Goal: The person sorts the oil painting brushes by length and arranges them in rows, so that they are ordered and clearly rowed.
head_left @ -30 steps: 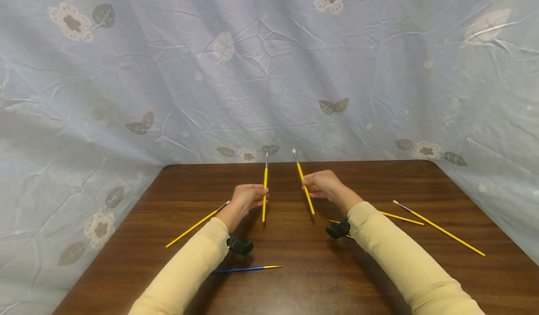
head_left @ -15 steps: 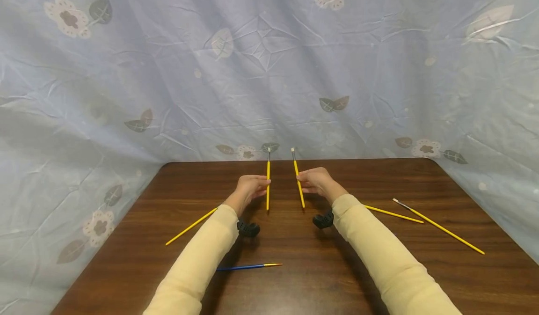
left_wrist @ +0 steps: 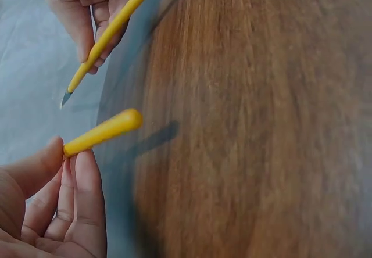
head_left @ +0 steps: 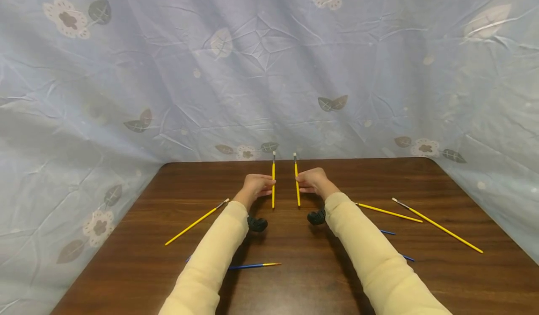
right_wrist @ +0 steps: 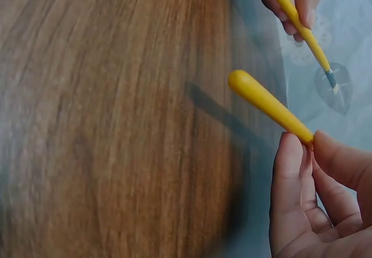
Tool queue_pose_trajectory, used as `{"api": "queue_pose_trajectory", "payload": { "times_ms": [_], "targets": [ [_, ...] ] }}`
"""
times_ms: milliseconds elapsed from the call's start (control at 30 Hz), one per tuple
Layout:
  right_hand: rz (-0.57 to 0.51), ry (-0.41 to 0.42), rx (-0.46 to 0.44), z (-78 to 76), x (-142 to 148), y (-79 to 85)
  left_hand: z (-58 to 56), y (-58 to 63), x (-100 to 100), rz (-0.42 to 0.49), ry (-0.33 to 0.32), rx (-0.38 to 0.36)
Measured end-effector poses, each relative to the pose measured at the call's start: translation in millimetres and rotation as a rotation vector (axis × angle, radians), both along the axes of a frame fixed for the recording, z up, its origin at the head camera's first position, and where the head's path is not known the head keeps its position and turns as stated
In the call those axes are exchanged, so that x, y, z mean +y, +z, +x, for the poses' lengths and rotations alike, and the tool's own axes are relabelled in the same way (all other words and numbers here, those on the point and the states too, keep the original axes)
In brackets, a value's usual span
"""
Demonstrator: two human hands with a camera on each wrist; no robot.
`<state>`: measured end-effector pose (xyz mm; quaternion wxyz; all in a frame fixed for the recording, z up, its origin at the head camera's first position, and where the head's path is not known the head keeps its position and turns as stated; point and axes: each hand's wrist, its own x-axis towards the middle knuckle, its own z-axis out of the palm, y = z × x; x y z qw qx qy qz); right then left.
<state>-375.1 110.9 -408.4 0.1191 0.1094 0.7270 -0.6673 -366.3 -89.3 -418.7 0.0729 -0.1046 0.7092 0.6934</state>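
Note:
Near the far edge of the table, my left hand (head_left: 258, 185) pinches a yellow paintbrush (head_left: 273, 194) between thumb and fingers, its pale bristles pointing away. To its right my right hand (head_left: 312, 180) pinches a second yellow paintbrush (head_left: 297, 191) the same way. The two brushes stand side by side, nearly parallel, with a small gap between them. In the left wrist view the rounded handle end (left_wrist: 116, 129) of the left brush juts out from the thumb, above its shadow on the wood. The right wrist view shows the other brush's handle end (right_wrist: 256, 92) likewise.
On the dark wooden table (head_left: 290, 282) lie more brushes: a yellow one (head_left: 195, 223) at left, a blue one (head_left: 252, 266) at front, and two yellow ones (head_left: 446, 230) (head_left: 391, 212) at right. Blue handle ends (head_left: 388, 232) show beside the right sleeve. A floral curtain (head_left: 269, 71) hangs behind.
Both hands have moved toward each other with their brushes, narrowing the gap. The right brush has turned from a slant to nearly parallel with the left one. The brushes on the table have stayed put.

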Motion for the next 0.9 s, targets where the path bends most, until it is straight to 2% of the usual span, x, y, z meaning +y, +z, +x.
{"api": "queue_pose_trajectory", "payload": {
  "times_ms": [367, 633, 900],
  "targets": [
    [0.028, -0.036, -0.001, -3.7, -5.9, -4.7, -2.9, -9.4, 10.1, -0.056, 0.011, 0.033],
    [0.099, -0.101, -0.016, -9.9, -11.6, -11.4, -10.8, -12.9, 15.1, -0.101, 0.08, -0.015],
    [0.092, -0.136, -0.02, -11.9, -14.6, -15.5, -15.3, -15.0, 18.7, -0.146, 0.12, -0.042]
  ]
}}
